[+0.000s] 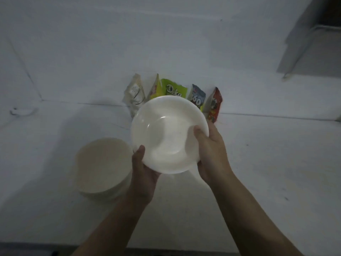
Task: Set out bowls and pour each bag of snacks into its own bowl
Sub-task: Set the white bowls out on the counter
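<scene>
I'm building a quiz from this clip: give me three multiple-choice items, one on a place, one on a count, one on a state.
1. Where is the stack of bowls?
A. Left of the held bowl
B. Behind the bags
C. Right of the right hand

2. How many snack bags stand by the wall?
A. Two
B. Five
C. Eight

3. What is in the held white bowl?
A. Snacks
B. Water
C. Nothing

Answers:
1 A, the stack rests on the counter beside the left hand.
2 B, five bags show behind the bowl.
3 C, its inside is bare; both the left hand and the right hand grip its rim.
</scene>
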A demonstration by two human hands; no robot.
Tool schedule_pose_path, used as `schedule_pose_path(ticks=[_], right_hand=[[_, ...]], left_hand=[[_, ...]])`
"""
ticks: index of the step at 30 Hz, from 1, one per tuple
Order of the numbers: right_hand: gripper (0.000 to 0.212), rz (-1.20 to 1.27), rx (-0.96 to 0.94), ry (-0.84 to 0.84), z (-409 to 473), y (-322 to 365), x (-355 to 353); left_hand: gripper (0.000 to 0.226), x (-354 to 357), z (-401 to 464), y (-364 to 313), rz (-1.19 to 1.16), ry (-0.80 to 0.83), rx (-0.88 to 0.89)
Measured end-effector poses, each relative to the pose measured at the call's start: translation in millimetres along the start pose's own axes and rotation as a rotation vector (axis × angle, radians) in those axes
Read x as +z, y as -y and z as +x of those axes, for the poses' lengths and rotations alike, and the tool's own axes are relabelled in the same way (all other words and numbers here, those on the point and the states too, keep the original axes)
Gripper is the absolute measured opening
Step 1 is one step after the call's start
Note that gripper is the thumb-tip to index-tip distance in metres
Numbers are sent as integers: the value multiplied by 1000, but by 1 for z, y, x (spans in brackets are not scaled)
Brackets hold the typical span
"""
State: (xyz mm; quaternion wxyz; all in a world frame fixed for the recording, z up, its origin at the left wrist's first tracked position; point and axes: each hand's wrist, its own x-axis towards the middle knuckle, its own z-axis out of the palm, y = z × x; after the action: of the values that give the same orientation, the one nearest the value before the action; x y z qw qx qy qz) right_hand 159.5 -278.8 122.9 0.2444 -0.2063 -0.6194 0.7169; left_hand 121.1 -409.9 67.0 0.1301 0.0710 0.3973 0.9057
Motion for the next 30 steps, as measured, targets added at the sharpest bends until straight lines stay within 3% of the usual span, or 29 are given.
schedule_pose_path(ticks=[2,7,13,16,22,27,30], right_hand=[[35,-155,51,59,12,2,-36],[59,-520,-3,159,28,3,-114],[50,-504,-66,73,46,11,-181],[43,-417,11,-36,59,8,-215],[41,-34,241,-388,82,-28,-297],[61,274,314,-457,87,-76,-330],[56,318,301,-471,92,-83,-330]], left_hand=[[55,24,-4,22,-75,-19,-111],[44,65,-10,78,-105,-142,-281],[37,98,-10,130,31,-173,-376],[40,101,-9,159,177,-225,-331],[78,79,-7,182,221,-342,-349],[79,74,-3,190,233,-342,-334],[78,77,-1,192,233,-324,-324]])
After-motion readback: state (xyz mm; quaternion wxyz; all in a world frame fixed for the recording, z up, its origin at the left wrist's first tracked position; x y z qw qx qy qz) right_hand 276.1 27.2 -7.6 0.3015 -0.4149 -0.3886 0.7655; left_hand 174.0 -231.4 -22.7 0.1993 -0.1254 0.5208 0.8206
